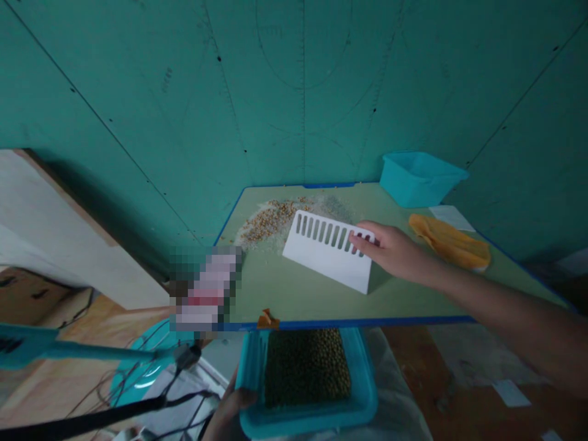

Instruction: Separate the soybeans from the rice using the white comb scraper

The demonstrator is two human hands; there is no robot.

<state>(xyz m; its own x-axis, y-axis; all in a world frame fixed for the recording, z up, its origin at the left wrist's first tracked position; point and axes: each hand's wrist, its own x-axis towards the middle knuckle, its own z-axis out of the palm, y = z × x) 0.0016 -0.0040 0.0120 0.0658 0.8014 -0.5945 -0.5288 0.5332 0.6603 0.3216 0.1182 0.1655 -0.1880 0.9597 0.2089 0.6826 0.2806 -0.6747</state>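
My right hand [383,248] is closed on one end of a white plastic panel [324,254] with a row of slots along its top edge. It is held tilted over the green tabletop [257,285]. Behind the panel lies a spread pile of yellowish beans [269,223] mixed with whitish grains [316,205]. Below the table's front edge, my left hand [234,401] grips the left side of a turquoise basket [307,425]. Inside the basket is a mass of beans [333,361], dark green on the left and yellowish on the right.
A turquoise bin [413,180] stands at the table's back right, near a yellow cloth [450,242] and a white sheet [452,217]. A blurred-out flat object [209,291] sits at the left edge. Brown tape [267,320] sticks to the front edge. Cables and a turquoise pole [101,350] are lower left.
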